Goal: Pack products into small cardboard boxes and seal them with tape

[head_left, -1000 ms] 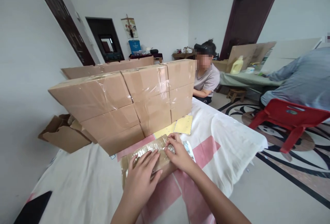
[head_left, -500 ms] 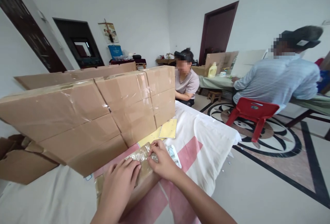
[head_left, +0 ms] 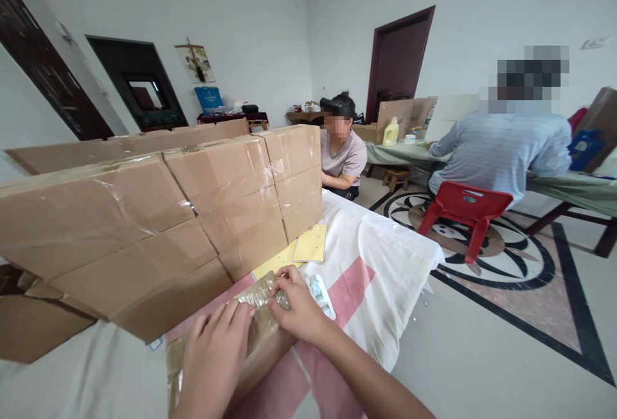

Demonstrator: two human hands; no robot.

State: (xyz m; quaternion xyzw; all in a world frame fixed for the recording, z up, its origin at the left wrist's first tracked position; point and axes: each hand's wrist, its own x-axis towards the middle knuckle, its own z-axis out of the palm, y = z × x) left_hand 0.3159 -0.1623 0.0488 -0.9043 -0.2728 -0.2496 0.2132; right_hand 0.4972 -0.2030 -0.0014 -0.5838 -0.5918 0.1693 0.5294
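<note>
A long cardboard box (head_left: 267, 355) lies in front of me on the cloth-covered table, with shiny packing tape (head_left: 260, 292) wrinkled across its top. My left hand (head_left: 216, 338) is bent over the box, its fingers close together and pressed on the taped top. Beyond it, my right hand (head_left: 299, 306) pinches at the tape with thumb and fingers near the far end. What exactly lies between those fingertips is partly hidden. Just past my right hand rests a white plastic piece (head_left: 322, 297), whose kind I cannot make out.
Stacked cardboard boxes (head_left: 241, 207) form a wall along the left. Yellow cards (head_left: 311, 243) lie at its foot. One person (head_left: 343, 155) sits behind the stack; another (head_left: 501, 149) sits on a red chair (head_left: 472, 204) at a green-covered table. The white tablecloth (head_left: 390, 239) hangs over the right edge.
The view has turned slightly right, so everything sits a little further left. Both hands stay on the box in nearly the same pose. The person on the red chair has shifted posture.
</note>
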